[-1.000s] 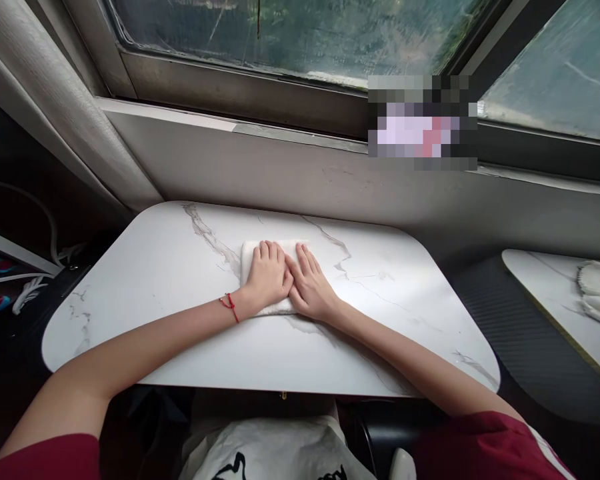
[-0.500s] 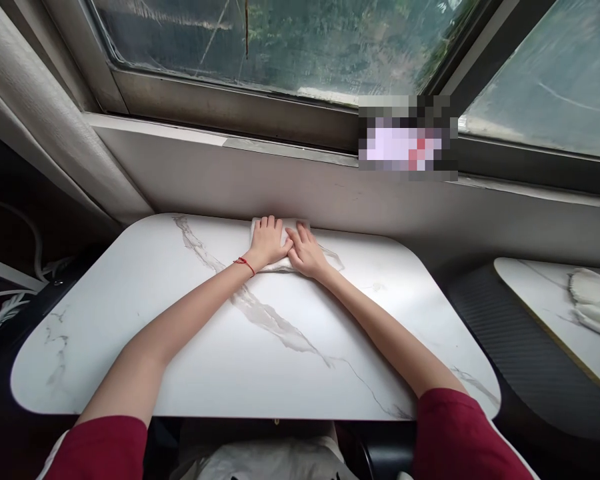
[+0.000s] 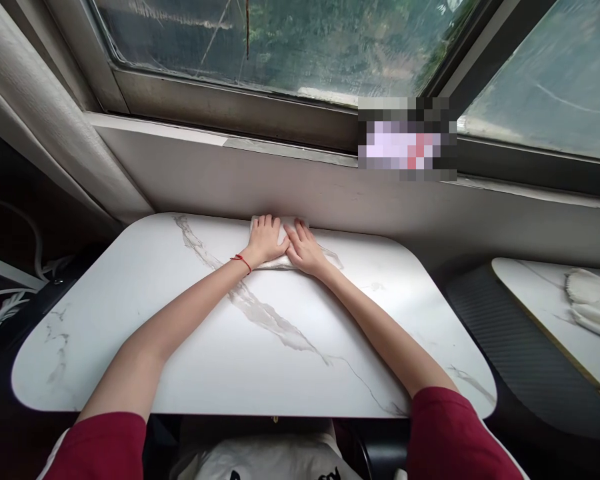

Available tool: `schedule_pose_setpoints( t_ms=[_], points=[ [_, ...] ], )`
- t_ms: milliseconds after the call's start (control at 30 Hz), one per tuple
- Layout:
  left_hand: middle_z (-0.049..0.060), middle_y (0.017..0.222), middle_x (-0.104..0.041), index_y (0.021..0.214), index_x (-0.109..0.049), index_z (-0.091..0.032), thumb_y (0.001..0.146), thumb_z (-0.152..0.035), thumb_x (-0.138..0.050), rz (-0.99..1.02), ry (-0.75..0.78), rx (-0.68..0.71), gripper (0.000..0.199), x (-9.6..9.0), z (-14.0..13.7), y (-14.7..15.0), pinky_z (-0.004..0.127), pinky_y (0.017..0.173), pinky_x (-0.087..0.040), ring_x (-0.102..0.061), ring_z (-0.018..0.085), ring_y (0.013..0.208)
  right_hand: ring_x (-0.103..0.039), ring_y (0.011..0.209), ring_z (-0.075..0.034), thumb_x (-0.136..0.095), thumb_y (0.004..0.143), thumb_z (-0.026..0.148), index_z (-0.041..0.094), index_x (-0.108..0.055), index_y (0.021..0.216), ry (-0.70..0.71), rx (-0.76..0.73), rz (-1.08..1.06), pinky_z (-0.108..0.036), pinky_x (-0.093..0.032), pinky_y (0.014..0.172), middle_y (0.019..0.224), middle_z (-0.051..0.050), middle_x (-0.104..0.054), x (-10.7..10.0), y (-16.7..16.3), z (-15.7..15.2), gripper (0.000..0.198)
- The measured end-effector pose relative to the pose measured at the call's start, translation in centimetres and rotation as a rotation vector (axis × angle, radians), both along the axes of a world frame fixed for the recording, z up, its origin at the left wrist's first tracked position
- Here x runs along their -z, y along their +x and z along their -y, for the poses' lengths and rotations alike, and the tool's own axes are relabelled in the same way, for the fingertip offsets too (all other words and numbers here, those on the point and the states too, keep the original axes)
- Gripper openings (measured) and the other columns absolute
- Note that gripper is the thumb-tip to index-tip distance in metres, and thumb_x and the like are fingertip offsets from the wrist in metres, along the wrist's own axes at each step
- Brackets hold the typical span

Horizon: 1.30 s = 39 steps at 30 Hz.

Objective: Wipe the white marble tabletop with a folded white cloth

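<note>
Near the far edge of a white marble-patterned table (image 3: 190, 360), a folded whitish cloth (image 3: 276, 264) lies flat against the tabletop. My left hand (image 3: 265, 240) rests palm down on its left part, fingers stretched toward the wall, with a red string bracelet (image 3: 241, 261) at the wrist. Over the cloth's right part lies my right hand (image 3: 304, 248), also flat with fingers extended. The hands meet near the thumbs, and they hide much of the cloth.
A wall and a window frame (image 3: 240, 100) rise behind the table. On the left hangs a pale curtain (image 3: 35, 87), with white cables (image 3: 10, 310) below. To the right, a second marble-patterned tabletop (image 3: 540, 287) bears another whitish cloth (image 3: 593, 300). A blurred patch covers something on the sill.
</note>
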<state>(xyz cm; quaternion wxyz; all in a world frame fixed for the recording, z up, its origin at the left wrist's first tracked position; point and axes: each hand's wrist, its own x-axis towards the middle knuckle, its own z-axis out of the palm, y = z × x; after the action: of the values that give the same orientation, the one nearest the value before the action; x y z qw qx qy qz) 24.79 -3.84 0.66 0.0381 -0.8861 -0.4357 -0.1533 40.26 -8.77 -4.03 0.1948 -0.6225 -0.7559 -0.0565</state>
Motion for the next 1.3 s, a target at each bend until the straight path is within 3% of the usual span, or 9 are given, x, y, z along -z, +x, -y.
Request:
schedule_pose_setpoints(
  t_ms=[367, 467, 600, 800, 900, 1033, 1300],
  points=[
    [0.024, 0.123, -0.06, 0.123, -0.056, -0.002, 0.092, -0.038, -0.046, -0.059, 0.019, 0.014, 0.049, -0.5, 2.7, 0.1, 0.045, 0.097, -0.037, -0.052, 0.036, 0.115, -0.023, 0.152, -0.036, -0.038, 0.097, 0.031, 0.008, -0.04, 0.153, -0.047, -0.002, 0.024, -0.055, -0.028, 0.119, 0.164, -0.022, -0.026, -0.8, -0.4, 3.3, 0.061],
    [0.024, 0.126, -0.059, 0.133, -0.051, 0.001, 0.093, -0.038, -0.043, -0.09, 0.007, 0.036, 0.057, -0.4, 4.4, 0.0, 0.045, 0.098, -0.036, -0.052, 0.036, 0.116, -0.027, 0.149, -0.036, -0.039, 0.095, 0.029, 0.008, -0.042, 0.152, -0.068, 0.048, 0.036, -0.053, -0.03, 0.117, 0.162, -0.022, -0.029, -1.2, -1.0, 5.7, 0.061],
    [0.025, 0.132, -0.057, 0.144, -0.041, 0.003, 0.094, -0.04, -0.043, -0.1, -0.033, 0.092, 0.066, -0.4, 7.0, 0.1, 0.045, 0.1, -0.036, -0.051, 0.035, 0.118, -0.041, 0.134, -0.036, -0.041, 0.092, 0.028, 0.011, -0.049, 0.145, -0.081, 0.112, 0.047, -0.052, -0.041, 0.105, 0.15, -0.022, -0.043, -2.2, -1.5, 9.7, 0.057],
    [0.022, 0.118, -0.062, 0.12, -0.061, -0.004, 0.094, -0.042, -0.046, -0.141, -0.047, 0.297, 0.049, -1.2, 12.0, 0.5, 0.044, 0.094, -0.04, -0.053, 0.034, 0.11, -0.052, 0.107, -0.032, -0.039, 0.09, 0.018, 0.018, -0.064, 0.118, -0.01, 0.189, 0.014, -0.047, -0.049, 0.088, 0.119, -0.017, -0.057, -3.5, -1.3, 15.8, 0.037],
    [0.023, 0.124, -0.061, 0.127, -0.06, 0.0, 0.098, -0.037, -0.04, -0.255, 0.004, 0.346, 0.051, -1.4, 15.3, 0.4, 0.043, 0.092, -0.042, -0.054, 0.033, 0.109, -0.048, 0.12, -0.035, -0.04, 0.09, 0.016, 0.015, -0.061, 0.117, 0.042, 0.223, 0.028, -0.051, -0.048, 0.094, 0.124, -0.019, -0.052, -2.8, -1.8, 18.9, 0.034],
    [0.025, 0.135, -0.057, 0.143, -0.049, 0.003, 0.1, -0.031, -0.036, -0.333, 0.077, 0.33, 0.056, -0.9, 19.0, 0.0, 0.045, 0.1, -0.041, -0.054, 0.034, 0.117, -0.031, 0.145, -0.036, -0.034, 0.096, 0.016, 0.014, -0.049, 0.133, 0.081, 0.221, -0.027, -0.057, -0.041, 0.109, 0.148, -0.022, -0.038, -1.4, -3.2, 22.6, 0.04],
    [0.026, 0.147, -0.051, 0.148, -0.045, 0.003, 0.097, -0.019, -0.041, -0.382, 0.143, 0.361, 0.056, 0.8, 22.6, -0.6, 0.049, 0.113, -0.037, -0.047, 0.037, 0.137, -0.01, 0.156, -0.038, -0.033, 0.099, 0.017, 0.023, -0.028, 0.154, 0.017, 0.264, -0.1, -0.064, -0.035, 0.116, 0.168, -0.015, -0.008, -1.4, -5.0, 26.5, 0.056]
  ],
)
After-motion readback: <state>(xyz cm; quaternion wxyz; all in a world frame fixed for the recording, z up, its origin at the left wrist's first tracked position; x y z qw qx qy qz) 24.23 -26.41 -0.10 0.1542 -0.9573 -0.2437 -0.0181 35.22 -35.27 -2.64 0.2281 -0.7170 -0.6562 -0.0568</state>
